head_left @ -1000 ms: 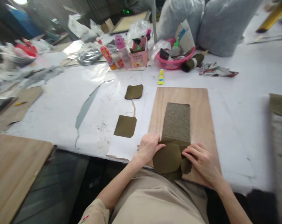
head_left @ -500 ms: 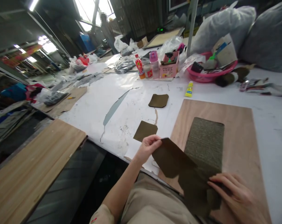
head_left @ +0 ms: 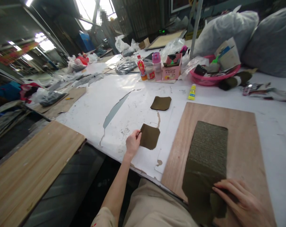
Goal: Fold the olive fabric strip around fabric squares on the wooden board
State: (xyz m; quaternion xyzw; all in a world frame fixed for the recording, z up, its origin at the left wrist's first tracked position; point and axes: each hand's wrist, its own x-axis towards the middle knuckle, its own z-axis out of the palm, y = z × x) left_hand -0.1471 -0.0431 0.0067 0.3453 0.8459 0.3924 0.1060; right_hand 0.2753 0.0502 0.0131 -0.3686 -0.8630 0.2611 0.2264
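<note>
My left hand (head_left: 133, 143) is closed in a pinch on the left edge of a small olive fabric piece (head_left: 150, 137) with clipped corners, lying on the white table. Beyond it lies another small olive piece (head_left: 161, 103), touched by neither hand. At lower right, my right hand (head_left: 242, 197) pinches the edge of a larger olive fabric piece (head_left: 201, 186), with thumb and forefinger together. That piece overlaps the near end of a ribbed, dark green rectangular pad (head_left: 210, 140). The pad rests on a plywood board (head_left: 242, 135).
A yellow glue tube (head_left: 192, 92) lies beyond the board. Farther back stand a red-capped drink bottle (head_left: 141, 67), a purple-lidded cup (head_left: 157, 66), a pink box (head_left: 172, 71) and a pink basin (head_left: 213, 78). A wooden plank (head_left: 36, 170) lies left, across a dark gap.
My left hand has moved left and away from me, from a dark olive piece held over the board to the small piece on the table. My right hand stays nearly in place.
</note>
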